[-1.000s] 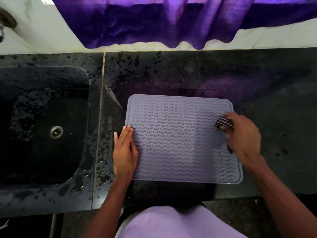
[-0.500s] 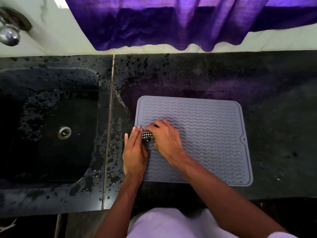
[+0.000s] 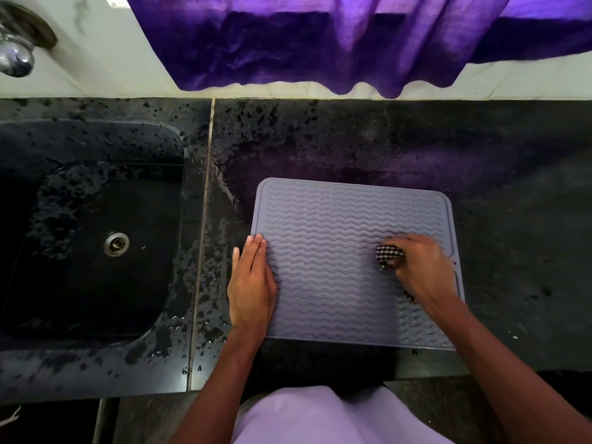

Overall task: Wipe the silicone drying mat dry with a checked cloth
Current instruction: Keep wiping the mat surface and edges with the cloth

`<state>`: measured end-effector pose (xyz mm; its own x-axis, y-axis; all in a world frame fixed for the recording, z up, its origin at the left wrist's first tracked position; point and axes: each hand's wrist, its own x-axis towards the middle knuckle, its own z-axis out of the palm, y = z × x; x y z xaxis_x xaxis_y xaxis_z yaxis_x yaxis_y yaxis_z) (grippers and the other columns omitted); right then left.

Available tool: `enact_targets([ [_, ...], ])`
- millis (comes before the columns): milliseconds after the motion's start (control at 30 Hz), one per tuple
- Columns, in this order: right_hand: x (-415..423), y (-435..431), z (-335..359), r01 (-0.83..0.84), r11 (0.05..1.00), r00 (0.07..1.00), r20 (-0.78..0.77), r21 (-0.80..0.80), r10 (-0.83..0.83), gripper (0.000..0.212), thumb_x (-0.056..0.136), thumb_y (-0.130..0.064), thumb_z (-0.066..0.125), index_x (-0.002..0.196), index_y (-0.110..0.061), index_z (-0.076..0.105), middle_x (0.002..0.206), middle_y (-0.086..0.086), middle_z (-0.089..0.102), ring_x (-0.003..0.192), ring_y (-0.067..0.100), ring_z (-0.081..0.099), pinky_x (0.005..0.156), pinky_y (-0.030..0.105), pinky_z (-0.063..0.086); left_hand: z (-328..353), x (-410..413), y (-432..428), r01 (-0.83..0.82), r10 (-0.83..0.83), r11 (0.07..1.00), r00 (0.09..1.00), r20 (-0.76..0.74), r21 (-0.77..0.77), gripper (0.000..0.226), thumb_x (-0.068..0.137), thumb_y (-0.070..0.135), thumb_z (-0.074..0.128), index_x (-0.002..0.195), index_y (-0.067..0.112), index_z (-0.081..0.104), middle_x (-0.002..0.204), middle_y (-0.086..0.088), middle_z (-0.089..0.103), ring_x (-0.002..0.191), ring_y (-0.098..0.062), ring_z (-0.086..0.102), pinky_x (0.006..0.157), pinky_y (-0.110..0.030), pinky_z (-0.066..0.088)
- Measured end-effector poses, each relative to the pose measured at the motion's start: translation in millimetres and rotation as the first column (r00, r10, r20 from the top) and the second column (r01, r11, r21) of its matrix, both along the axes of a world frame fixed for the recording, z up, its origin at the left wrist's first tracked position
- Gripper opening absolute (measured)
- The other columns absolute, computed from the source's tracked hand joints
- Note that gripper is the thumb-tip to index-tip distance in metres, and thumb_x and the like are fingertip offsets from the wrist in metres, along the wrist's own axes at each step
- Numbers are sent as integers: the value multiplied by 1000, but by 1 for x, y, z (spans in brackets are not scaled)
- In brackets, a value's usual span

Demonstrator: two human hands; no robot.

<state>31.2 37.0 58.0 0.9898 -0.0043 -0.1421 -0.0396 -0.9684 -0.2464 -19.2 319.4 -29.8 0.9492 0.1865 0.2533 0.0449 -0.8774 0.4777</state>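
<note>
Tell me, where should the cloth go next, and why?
Probably left along the ridges: the right hand holds the cloth near the right side of the mat, most of it lies leftward, and the left hand presses the left edge.

Grey wavy-ribbed silicone mat (image 3: 336, 267) flat on table; checked cloth (image 3: 388, 255) bunched on its right side, mostly hidden, likely balled.
</note>
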Motion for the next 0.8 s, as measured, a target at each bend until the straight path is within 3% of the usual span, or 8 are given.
enact_targets([
  [167,-3,3,7,49,998,998,38,33,-50,43,71,-1,73,107,-25,70,99,1,70,94,25,61,71,35,52,8,2,-7,102,-101,992,995,-17,70,46,105,23,42,140,-3,56,148,-17,54,141,-28,49,122,-42,32],
  [333,3,82,5,-175,951,980,142,254,142,48,73,-3,74,115,-27,67,107,-4,69,97,17,58,82,29,47,6,3,-7,168,-164,980,986,-42,111,49,104,24,39,144,0,53,151,-15,52,141,-27,48,117,-43,40],
  [467,0,135,-9,-304,940,952,91,155,292,47,74,-6,76,115,-27,66,105,-3,65,102,19,56,77,39,55,3,3,-4,154,-151,985,987,-50,78,48,102,19,43,146,0,51,151,-13,51,141,-25,48,120,-36,34],
  [700,4,87,-9,-197,966,980,27,168,196,43,77,-17,78,116,-31,67,108,-5,67,108,20,57,83,38,55,4,3,-3,156,-155,986,988,-20,65,46,104,19,44,145,1,53,150,-12,53,139,-23,50,115,-41,43],
  [800,1,51,-6,-128,983,991,-14,135,131,41,79,-13,74,116,-31,67,109,-5,67,109,20,56,85,36,50,4,3,-3,154,-153,987,988,-13,49,46,104,19,45,145,1,53,150,-11,53,140,-22,49,115,-42,44],
])
